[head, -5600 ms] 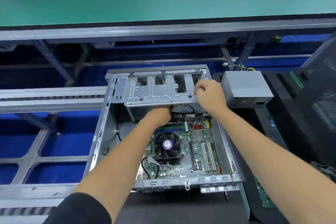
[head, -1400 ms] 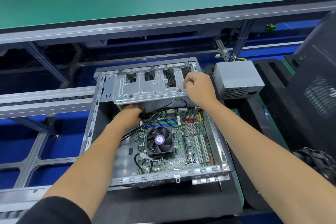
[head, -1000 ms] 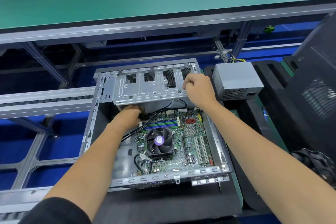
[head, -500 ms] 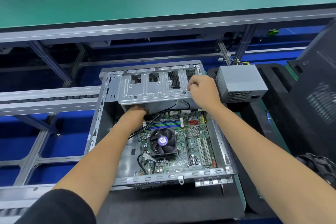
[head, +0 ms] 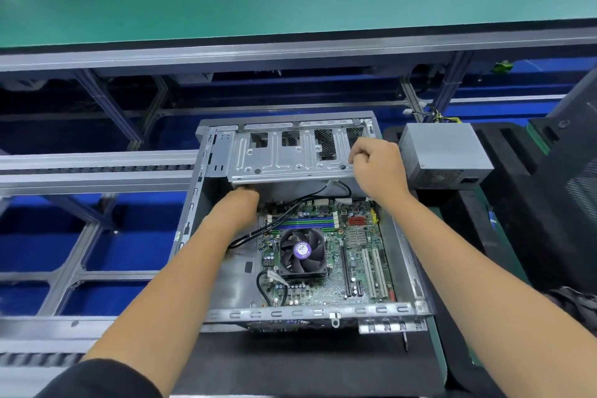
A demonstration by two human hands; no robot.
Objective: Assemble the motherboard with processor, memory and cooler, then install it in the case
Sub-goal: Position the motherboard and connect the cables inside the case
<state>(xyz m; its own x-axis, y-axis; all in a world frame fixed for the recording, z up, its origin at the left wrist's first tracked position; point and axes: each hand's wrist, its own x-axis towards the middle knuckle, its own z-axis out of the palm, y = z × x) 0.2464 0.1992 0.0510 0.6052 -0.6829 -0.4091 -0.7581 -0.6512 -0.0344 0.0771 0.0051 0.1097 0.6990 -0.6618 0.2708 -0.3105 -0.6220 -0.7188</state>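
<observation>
Case [head: 410, 268]: lying open on black mat [head: 290, 362] at near edge of tabletop. Motherboard [head: 355, 268]: sitting inside case, right half; cooler [head: 302, 251] w/ fan on it, memory sticks [head: 303, 223] just beyond the fan. Black cable [head: 284, 215] is running across board's far-left corner. Drive cage [head: 287, 158]: spanning far end of case. Your right hand [head: 376, 168] is gripping cage's right end, fingers curled on it. Your left hand [head: 240, 203] is reaching under cage; grip hidden, can't tell. PSU [head: 442, 152]: resting just beside case, at its far-right corner.
</observation>
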